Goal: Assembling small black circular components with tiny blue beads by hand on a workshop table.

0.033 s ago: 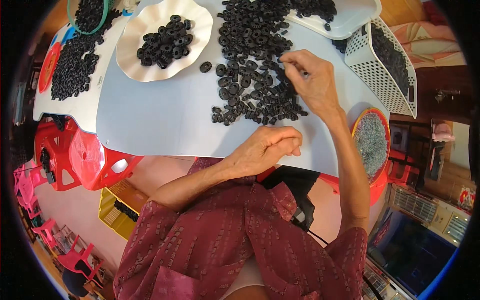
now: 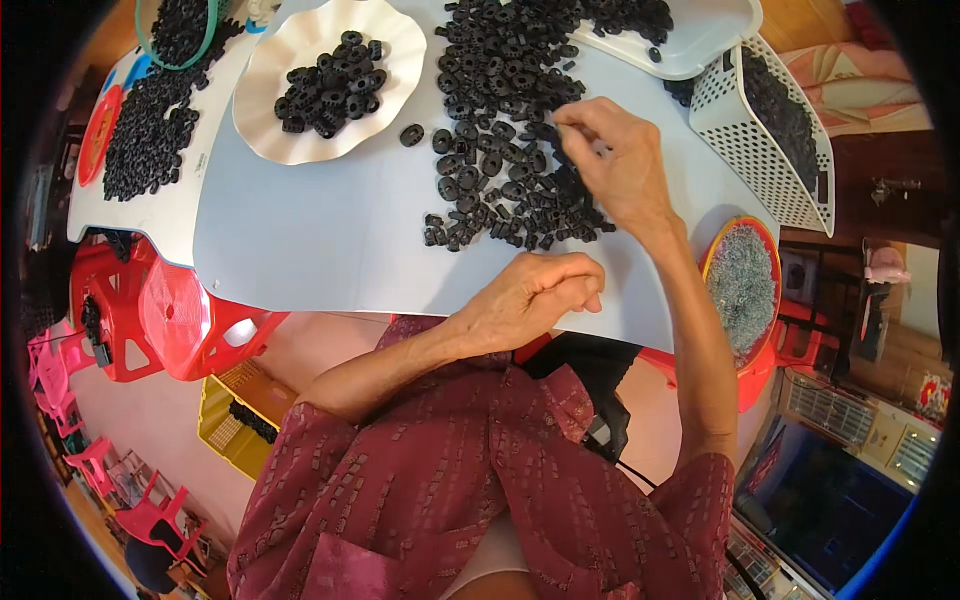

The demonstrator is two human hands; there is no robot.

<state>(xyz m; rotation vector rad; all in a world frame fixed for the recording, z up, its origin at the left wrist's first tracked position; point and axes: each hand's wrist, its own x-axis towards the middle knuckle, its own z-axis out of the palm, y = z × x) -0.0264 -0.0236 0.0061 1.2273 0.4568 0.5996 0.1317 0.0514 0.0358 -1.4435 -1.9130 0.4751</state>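
Observation:
My right hand [image 2: 618, 160] is over the right side of a heap of small black oval plastic pieces [image 2: 490, 160], some with holes through them. Its thumb and fingertips are drawn together at the heap's edge; whatever is between them is hidden. My left hand [image 2: 535, 295] rests by the table's near edge, below the heap, with fingers curled in; I cannot see what they enclose. To the left, a cream scalloped plate [image 2: 265, 115] carries a mound of similar black pieces. One loose black piece [image 2: 411, 135] lies between plate and heap.
A white perforated basket [image 2: 745, 135] of black parts and a white tray [image 2: 690, 55] stand at the far right. Below them is a red-rimmed basin [image 2: 775, 250] of tiny greyish bits. More black pieces [image 2: 145, 150] cover the left table. Red stools [image 2: 170, 310] stand below.
My right hand has shifted slightly to the left and away from me along the heap's edge. My left hand stays where it was.

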